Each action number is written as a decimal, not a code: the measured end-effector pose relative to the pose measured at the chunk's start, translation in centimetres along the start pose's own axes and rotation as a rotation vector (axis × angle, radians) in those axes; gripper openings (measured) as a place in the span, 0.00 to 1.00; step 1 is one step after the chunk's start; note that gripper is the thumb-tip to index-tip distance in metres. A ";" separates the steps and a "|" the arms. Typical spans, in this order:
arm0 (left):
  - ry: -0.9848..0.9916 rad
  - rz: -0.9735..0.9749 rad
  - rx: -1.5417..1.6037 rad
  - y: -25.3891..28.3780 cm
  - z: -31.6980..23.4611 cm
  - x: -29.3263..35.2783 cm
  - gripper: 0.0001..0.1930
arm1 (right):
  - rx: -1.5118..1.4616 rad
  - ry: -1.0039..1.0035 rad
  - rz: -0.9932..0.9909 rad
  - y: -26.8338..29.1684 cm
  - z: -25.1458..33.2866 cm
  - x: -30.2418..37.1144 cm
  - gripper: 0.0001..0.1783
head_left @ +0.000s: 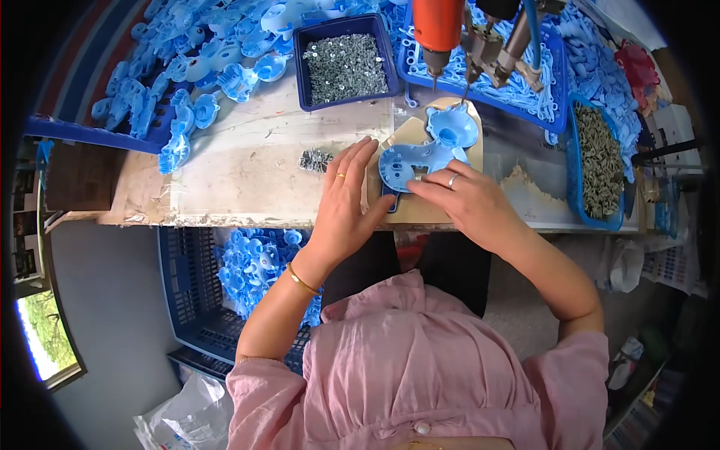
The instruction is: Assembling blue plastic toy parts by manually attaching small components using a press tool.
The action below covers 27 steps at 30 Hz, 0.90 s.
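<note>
1 worn workbench (pixel 247 172) stretches across the view, its near edge in front of the person's lap. Below it, toward the left, a dark blue crate (pixel 176 285) holds light blue plastic parts. At the upper left lies a wide heap of similar parts (pixel 217 45), and at the upper right a blue tray (pixel 561 82) carries slim light blue pieces. Next in size come a navy bin (pixel 349 103) full of small metal fasteners and, at the right, a narrow blue basket (pixel 574 165) of brownish-grey pieces. An orange driver (pixel 437 26) hangs tip down above the bench.

Beneath it, a light blue casing (pixel 427 155) lies on a tan board (pixel 431 212). The left hand (pixel 346 191) is flat, fingers straight, thumb spread away toward a dark blue tab (pixel 393 201) by the casing. The right hand (pixel 472 199) bends over the casing's near side, fingertips touching it; whether they pinch or only press, I cannot tell. Smaller still, a clump of fasteners (pixel 316 160) sits just beside the left fingers. Smallest are 2 rings (pixel 453 180), 1 on each hand
</note>
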<state>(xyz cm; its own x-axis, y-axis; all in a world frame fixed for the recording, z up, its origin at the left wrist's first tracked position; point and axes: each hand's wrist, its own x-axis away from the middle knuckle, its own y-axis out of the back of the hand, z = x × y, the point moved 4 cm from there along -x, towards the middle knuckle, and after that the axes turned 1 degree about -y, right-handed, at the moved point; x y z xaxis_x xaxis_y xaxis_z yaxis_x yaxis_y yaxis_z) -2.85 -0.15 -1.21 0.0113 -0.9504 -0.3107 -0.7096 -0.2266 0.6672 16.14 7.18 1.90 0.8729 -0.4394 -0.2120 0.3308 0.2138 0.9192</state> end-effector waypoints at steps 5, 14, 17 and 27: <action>-0.005 -0.002 -0.024 -0.1 0.0 -0.1 0.41 | 0.081 -0.041 0.056 -0.2 0.6 -0.2 0.25; 0.043 0.016 -0.014 0.3 -1.3 0.0 0.34 | -0.298 -0.232 -0.100 3.0 -4.8 -2.2 0.11; 0.022 -0.034 -0.001 0.6 -2.4 -0.4 0.31 | 0.078 -0.338 -0.503 6.4 -13.0 -3.5 0.09; -0.036 -0.029 -0.028 0.0 -3.3 -1.5 0.28 | 0.398 -0.288 -0.516 5.4 -18.8 -4.7 0.07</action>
<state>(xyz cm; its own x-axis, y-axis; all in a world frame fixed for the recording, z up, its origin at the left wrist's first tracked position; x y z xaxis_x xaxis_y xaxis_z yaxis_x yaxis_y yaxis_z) -0.47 0.57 1.49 0.0056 -0.9352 -0.3540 -0.6894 -0.2600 0.6761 20.55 26.81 1.61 0.4929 -0.6236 -0.6068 0.4724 -0.3939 0.7885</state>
